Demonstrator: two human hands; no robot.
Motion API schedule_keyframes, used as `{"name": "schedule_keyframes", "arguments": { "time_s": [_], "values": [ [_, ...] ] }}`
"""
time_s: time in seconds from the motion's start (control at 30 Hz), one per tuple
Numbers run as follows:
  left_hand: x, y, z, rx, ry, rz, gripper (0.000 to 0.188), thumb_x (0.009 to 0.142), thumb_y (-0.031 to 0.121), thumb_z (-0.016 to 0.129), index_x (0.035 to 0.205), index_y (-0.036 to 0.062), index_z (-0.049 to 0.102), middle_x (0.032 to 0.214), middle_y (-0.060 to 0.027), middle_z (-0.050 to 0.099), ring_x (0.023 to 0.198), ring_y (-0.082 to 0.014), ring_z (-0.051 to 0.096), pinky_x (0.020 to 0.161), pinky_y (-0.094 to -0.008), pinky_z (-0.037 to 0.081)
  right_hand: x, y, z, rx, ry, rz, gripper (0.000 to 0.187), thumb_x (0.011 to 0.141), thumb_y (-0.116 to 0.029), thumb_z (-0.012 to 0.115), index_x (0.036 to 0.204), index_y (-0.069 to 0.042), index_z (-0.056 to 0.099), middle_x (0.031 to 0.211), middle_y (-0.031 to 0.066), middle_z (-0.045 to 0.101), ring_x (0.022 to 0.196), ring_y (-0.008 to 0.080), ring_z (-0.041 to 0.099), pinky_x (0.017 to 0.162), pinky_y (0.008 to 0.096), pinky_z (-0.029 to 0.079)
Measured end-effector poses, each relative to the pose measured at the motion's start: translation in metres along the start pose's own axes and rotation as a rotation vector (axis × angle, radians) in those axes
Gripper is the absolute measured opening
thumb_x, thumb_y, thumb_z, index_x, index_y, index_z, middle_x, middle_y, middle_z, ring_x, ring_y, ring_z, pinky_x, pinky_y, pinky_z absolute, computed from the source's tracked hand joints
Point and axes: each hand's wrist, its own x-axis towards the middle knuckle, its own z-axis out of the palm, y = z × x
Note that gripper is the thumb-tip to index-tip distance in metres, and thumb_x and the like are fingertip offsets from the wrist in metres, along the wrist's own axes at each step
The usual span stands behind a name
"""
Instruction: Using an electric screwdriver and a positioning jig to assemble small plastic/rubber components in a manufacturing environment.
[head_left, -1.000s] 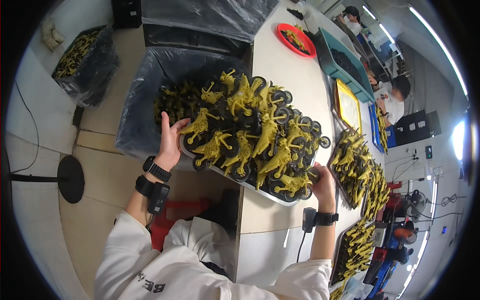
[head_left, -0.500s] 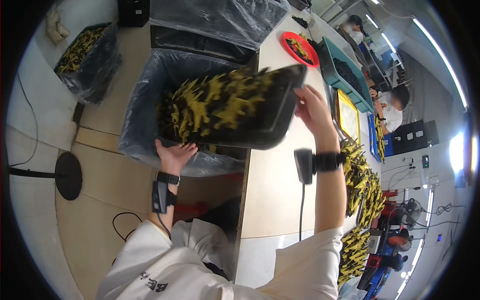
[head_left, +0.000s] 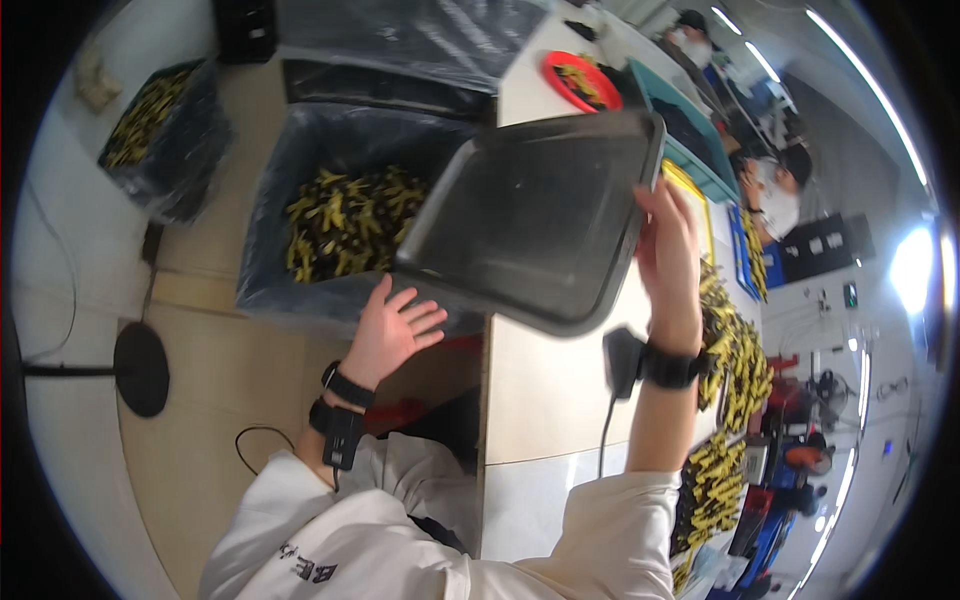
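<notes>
A dark rectangular tray [head_left: 530,210] tilts over the table edge, its inside bare. My right hand [head_left: 668,245] grips its right rim, fingers wrapped round the edge. My left hand [head_left: 395,328], fingers spread, is just below the tray's lower left corner and holds nothing. Left of the tray, a bin lined with clear plastic [head_left: 262,270] stands beside the table. Inside it lies a heap of small yellow-and-black parts [head_left: 350,222], partly hidden by the tray.
Piles of yellow-and-black parts [head_left: 738,370] lie along the table's right side. Beyond the tray are a red plate [head_left: 550,75] and a teal crate [head_left: 722,165]. A second lined bin [head_left: 190,170] stands far left, near a round black base [head_left: 140,368]. Two people sit at the far right.
The yellow-and-black parts have slid from the tray into the bin. The tray has moved right, away from the bin, in my right hand. My left hand has shifted right.
</notes>
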Motion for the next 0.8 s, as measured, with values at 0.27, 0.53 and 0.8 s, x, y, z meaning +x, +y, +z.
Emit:
{"name": "schedule_keyframes", "arguments": {
  "time_s": [0.27,0.53,0.8],
  "values": [
    [-0.006,0.056,0.071,0.405,0.225,0.001,0.008,0.082,0.017,0.057,0.085,0.0095,0.058,0.082,-0.0031,0.06,0.08,-0.0164,0.059,0.075,-0.0337,0.049,-0.157,0.057,-0.029,0.332,0.433,0.211,0.008,0.09,-0.013,0.056,0.087,-0.01,0.049,0.072,-0.0034,0.053,0.051,0.0047,0.054,0.044,0.0189,0.045],
    [0.002,0.135,0.039,0.749,0.134,-0.084,0.012,0.084,0.021,0.056,0.081,0.0091,0.055,0.076,-0.0004,0.055,0.075,-0.0133,0.056,0.07,-0.0288,0.046,-0.401,0.057,0.049,-0.539,1.457,0.226,0.029,0.091,-0.016,0.054,0.116,-0.003,0.048,0.096,0.0071,0.056,0.076,0.0109,0.058,0.061,0.0226,0.047],
    [0.023,0.133,0.026,0.733,-0.018,-0.154,0.022,0.085,0.022,0.055,0.098,0.0042,0.058,0.1,-0.0057,0.062,0.09,-0.0163,0.059,0.078,-0.0305,0.048,-0.48,0.047,0.096,-0.854,1.343,0.71,0.043,0.079,-0.015,0.066,0.119,-0.006,0.052,0.077,0.0069,0.06,0.065,0.0159,0.06,0.06,0.0292,0.048]
  ]
}}
